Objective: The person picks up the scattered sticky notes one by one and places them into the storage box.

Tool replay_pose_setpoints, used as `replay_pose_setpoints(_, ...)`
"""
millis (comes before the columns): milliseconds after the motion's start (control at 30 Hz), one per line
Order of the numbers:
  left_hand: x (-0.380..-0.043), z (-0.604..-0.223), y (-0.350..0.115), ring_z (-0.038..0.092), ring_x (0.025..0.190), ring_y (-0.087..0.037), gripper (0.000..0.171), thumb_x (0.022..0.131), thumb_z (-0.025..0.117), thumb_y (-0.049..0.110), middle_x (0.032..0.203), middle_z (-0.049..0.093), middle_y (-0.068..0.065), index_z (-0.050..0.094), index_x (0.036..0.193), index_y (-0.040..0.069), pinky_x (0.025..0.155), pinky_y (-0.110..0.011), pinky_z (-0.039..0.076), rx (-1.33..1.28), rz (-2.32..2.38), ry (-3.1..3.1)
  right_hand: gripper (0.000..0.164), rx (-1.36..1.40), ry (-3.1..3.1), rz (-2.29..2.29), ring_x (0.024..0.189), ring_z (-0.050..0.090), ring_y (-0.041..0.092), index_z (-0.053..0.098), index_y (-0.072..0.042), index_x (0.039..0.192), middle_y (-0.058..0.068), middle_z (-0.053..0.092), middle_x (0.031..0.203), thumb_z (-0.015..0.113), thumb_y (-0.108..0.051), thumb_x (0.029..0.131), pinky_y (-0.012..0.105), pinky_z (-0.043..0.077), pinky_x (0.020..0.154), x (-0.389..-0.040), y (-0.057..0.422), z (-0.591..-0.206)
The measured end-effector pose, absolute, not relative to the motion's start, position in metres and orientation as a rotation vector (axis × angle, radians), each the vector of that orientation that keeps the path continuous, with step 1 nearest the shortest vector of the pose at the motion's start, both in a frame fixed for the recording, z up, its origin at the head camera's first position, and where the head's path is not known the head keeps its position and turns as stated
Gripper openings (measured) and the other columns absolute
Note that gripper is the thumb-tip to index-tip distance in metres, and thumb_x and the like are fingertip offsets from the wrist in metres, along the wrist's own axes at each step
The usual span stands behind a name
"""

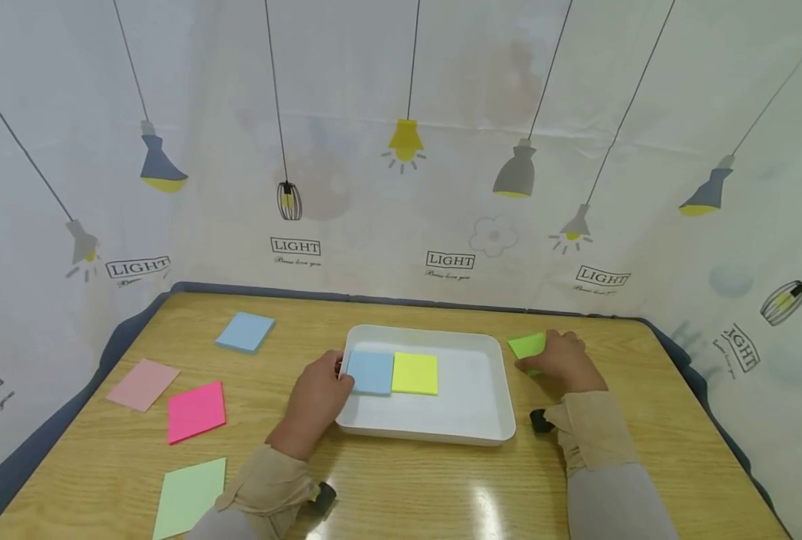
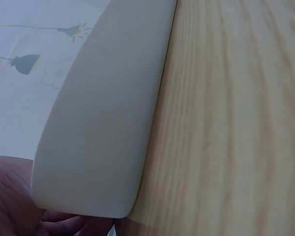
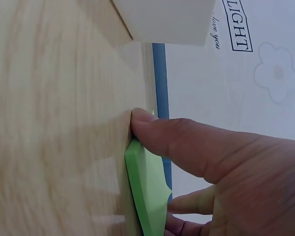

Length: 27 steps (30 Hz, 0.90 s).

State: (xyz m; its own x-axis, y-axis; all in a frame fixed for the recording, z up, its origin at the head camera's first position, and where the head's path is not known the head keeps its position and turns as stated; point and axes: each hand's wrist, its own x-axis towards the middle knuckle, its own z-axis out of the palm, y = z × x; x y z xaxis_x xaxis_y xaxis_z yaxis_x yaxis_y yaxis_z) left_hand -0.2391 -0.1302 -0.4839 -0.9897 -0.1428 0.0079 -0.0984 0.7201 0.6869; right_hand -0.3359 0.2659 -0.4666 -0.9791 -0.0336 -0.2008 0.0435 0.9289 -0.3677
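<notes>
A white tray (image 1: 455, 416) lies on the table with a blue sticky note pad (image 1: 370, 373) and a yellow sticky note pad (image 1: 416, 373) side by side in its left half. My left hand (image 1: 316, 397) grips the tray's left edge, thumb at the rim; the left wrist view shows the tray's outer wall (image 2: 98, 108) with fingers curled at its end. Right of the tray, my right hand (image 1: 566, 360) pinches a bright green sticky note pad (image 1: 527, 345) between thumb and fingers. In the right wrist view that green pad (image 3: 147, 182) sits low at the wooden surface, partly hidden by the hand.
On the table's left side lie another blue pad (image 1: 245, 332), a pale pink pad (image 1: 142, 385), a hot pink pad (image 1: 196, 412) and a pale green pad (image 1: 190, 496). A lamp-printed curtain (image 1: 373, 225) rises behind the table's far edge.
</notes>
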Motion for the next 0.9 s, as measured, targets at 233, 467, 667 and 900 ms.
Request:
replay_pose_setpoints(233, -0.2376, -0.4826, -0.1302, 0.057, 0.095, -0.019, 0.038, 0.088, 0.052, 0.022, 0.113, 0.064, -0.008, 0.054, 0.123, 0.008, 0.077, -0.042, 0.052, 0.217, -1.158, -2.867, 0.101, 0.083, 2.826, -0.571, 0.102, 0.032, 0.048, 0.033, 0.017, 0.129, 0.036, 0.036, 0.114, 0.072, -0.055, 0.070, 0.062, 0.040, 0.083, -0.3359, 0.2691, -0.4662)
replay_pose_setpoints(467, -0.2370, -0.4828, -0.1304, 0.057, 0.096, -0.019, 0.038, 0.089, 0.051, 0.023, 0.115, 0.064, -0.008, 0.054, 0.123, 0.008, 0.077, -0.042, 0.052, 0.214, -1.151, -2.879, 0.101, 0.139, 2.821, -0.638, 0.103, 0.034, 0.048, 0.030, 0.018, 0.128, 0.038, 0.032, 0.116, 0.072, -0.053, 0.070, 0.063, 0.040, 0.086, -0.3335, 0.2677, -0.4632)
replay_pose_setpoints(667, -0.2365, -0.4826, -0.1302, 0.057, 0.096, -0.019, 0.037, 0.089, 0.051, 0.023, 0.115, 0.064, -0.008, 0.054, 0.123, 0.008, 0.076, -0.042, 0.052, 0.216, -1.165, -2.876, 0.090, 0.137, 2.828, -0.771, 0.112, 0.040, 0.045, 0.028, 0.019, 0.132, 0.039, 0.035, 0.129, 0.068, -0.042, 0.079, 0.060, 0.035, 0.099, -0.3325, 0.2705, -0.4609)
replay_pose_setpoints(900, -0.2366, -0.4832, -0.1310, 0.057, 0.098, -0.019, 0.039, 0.089, 0.051, 0.023, 0.116, 0.063, -0.008, 0.053, 0.125, 0.008, 0.078, -0.042, 0.052, 0.209, -1.174, -2.873, 0.072, 0.136, 2.849, -0.779, 0.116, 0.041, 0.045, 0.034, 0.018, 0.131, 0.037, 0.040, 0.133, 0.059, -0.032, 0.086, 0.058, 0.036, 0.098, -0.3348, 0.2748, -0.4581)
